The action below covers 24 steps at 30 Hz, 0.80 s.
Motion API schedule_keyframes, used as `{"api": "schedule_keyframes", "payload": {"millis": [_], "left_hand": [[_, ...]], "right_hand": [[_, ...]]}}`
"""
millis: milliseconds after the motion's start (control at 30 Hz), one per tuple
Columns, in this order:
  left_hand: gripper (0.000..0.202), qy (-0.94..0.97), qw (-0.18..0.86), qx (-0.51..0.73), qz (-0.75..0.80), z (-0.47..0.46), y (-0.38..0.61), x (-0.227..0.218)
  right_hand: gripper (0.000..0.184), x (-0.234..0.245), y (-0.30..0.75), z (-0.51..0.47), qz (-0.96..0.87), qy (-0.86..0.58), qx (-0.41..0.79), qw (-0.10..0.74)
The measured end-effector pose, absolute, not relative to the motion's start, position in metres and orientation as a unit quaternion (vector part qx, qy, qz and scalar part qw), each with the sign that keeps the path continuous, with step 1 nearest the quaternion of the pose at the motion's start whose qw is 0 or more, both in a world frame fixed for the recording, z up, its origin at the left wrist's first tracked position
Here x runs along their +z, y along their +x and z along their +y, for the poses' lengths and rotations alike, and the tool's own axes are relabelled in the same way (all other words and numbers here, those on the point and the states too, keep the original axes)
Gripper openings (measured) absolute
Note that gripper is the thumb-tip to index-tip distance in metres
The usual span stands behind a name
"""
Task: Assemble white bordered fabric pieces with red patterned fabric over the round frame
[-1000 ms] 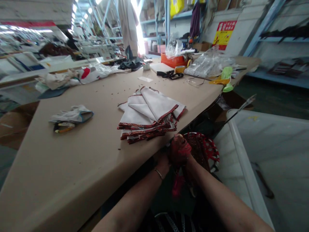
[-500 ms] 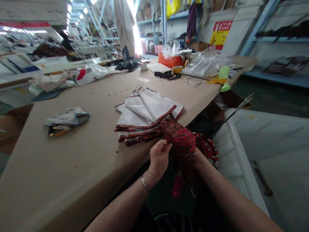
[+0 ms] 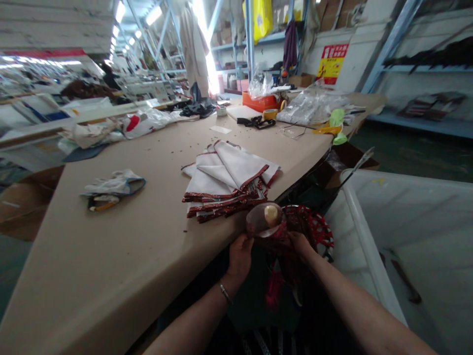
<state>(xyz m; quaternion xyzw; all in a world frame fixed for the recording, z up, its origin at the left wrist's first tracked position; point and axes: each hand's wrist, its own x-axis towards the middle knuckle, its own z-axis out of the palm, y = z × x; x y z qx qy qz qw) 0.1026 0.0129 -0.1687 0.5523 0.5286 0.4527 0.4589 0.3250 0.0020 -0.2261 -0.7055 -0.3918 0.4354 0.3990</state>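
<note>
Both my hands hold a red patterned fabric piece just off the near edge of the long tan table. My left hand grips its left side and my right hand its right side. The cloth is stretched over a rounded form whose pale tip shows through at the top. On the table just beyond lies a stack of folded white cloths with red patterned edging.
White gloves and a small tool lie at the left of the table. Plastic bags, an orange box and tape rolls crowd the far end. A large white bin stands to my right. A red patterned stool is below the table edge.
My hands rose from below the table edge with the red fabric, then spread it over a rounded form so a pale tip now shows. The view tilted slightly.
</note>
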Motion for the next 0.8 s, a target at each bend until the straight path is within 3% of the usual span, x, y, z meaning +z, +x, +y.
{"api": "schedule_keyframes", "payload": {"millis": [167,267,333,400,467,600,667,733,800], "left_hand": [[0.02,0.567,0.416,0.447,0.554,0.002,0.079,-0.166],[0.017,0.614,0.402,0.457,0.503,0.001,0.072,-0.14],[0.014,0.66,0.394,0.463,0.441,0.005,0.076,-0.11],[0.012,0.705,0.365,0.475,0.379,0.011,0.082,-0.074],[0.011,0.74,0.318,0.486,0.34,0.018,0.088,-0.036],[0.012,0.781,0.241,0.487,0.309,0.046,0.099,0.028],[0.019,0.792,0.202,0.482,0.316,0.074,0.11,0.048],[0.02,0.812,0.163,0.444,0.342,0.108,0.126,0.056],[0.022,0.848,0.12,0.349,0.379,0.141,0.146,0.052]], "right_hand": [[0.072,-0.207,0.317,-0.015,-0.456,-0.617,0.439,0.466],[0.089,-0.181,0.305,-0.015,-0.526,-0.508,0.468,0.497],[0.076,-0.157,0.297,-0.008,-0.53,-0.481,0.472,0.514],[0.046,-0.126,0.292,0.001,-0.496,-0.475,0.462,0.561],[0.028,-0.085,0.292,0.008,-0.452,-0.461,0.449,0.618],[0.022,0.007,0.313,0.006,-0.376,-0.445,0.373,0.722],[0.026,0.033,0.335,0.002,-0.36,-0.463,0.349,0.731],[0.029,0.028,0.359,0.001,-0.384,-0.517,0.335,0.687],[0.03,-0.009,0.379,0.003,-0.417,-0.592,0.305,0.619]]}}
